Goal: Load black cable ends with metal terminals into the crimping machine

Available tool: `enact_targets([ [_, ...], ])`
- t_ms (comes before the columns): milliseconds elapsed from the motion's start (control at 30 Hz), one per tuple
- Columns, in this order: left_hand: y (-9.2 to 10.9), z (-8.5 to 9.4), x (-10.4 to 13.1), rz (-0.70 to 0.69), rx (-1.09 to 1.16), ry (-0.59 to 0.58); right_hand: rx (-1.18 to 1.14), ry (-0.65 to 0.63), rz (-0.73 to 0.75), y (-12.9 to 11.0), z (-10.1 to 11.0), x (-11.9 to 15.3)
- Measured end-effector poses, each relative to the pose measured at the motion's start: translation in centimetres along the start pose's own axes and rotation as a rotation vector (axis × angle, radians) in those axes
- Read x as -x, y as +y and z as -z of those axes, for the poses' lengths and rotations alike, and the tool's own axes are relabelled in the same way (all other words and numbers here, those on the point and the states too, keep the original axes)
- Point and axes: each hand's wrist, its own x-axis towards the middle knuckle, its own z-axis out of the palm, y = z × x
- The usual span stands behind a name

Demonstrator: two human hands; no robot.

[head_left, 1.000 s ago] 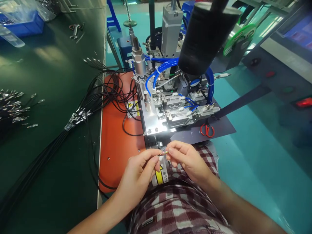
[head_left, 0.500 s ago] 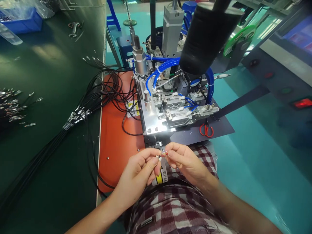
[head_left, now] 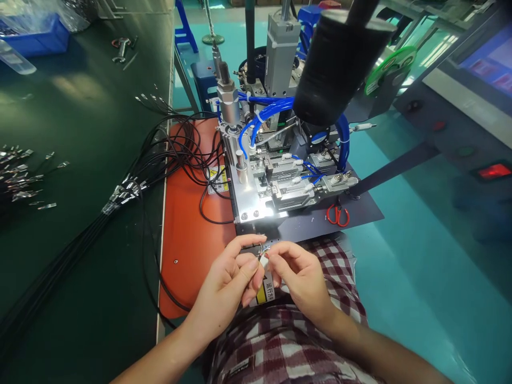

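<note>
Between my hands, in front of the machine, is a cable end with thin coloured wires [head_left: 262, 250] fanned apart. My left hand [head_left: 232, 274] pinches the cable just below the wires, its index finger stretched out above them. The thumb and index finger of my right hand [head_left: 300, 272] close on one or more of the wires; their tips hide exactly which. A black cable [head_left: 170, 298] runs along the edge of the orange plate below my left forearm. The metal machine [head_left: 280, 186] with its clamps and blue air tubes stands just beyond my fingers.
Bundled black cables [head_left: 120, 192] lie across the dark green table [head_left: 92, 256] and the orange plate [head_left: 192, 250]. Red-handled scissors [head_left: 338, 215] rest on the grey base plate. A black cylinder [head_left: 340, 69] hangs over the machine. A control box [head_left: 460, 122] stands at right.
The coloured wires, earlier bunched together between my fingertips, are now spread apart. My left index finger has lifted and straightened, and my right fingertips have shifted slightly left and down.
</note>
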Motion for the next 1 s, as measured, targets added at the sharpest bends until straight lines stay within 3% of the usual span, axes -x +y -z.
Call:
enact_targets([
  [367, -0.2, 0.1, 0.2, -0.005, 0.028, -0.021, -0.005, -0.016, 0.003, -0.1, 0.6, -0.7],
  [533, -0.5, 0.1, 0.1, -0.007, 0.034, -0.026, 0.269, -0.013, 0.122, -0.1, 0.1, -0.2],
  [633, -0.7, 0.0, 0.1, -0.026, 0.001, 0.019, 0.468, 0.019, 0.265, -0.2, 0.0, 0.0],
  [767, -0.5, -0.2, 0.0, -0.008, -0.018, 0.084, 0.544, 0.002, 0.341, -0.4, 0.2, 0.1],
  [1000, -0.7, -0.3, -0.2, 0.011, -0.045, 0.229, 0.549, -0.038, 0.279, -0.5, -0.1, 0.3],
])
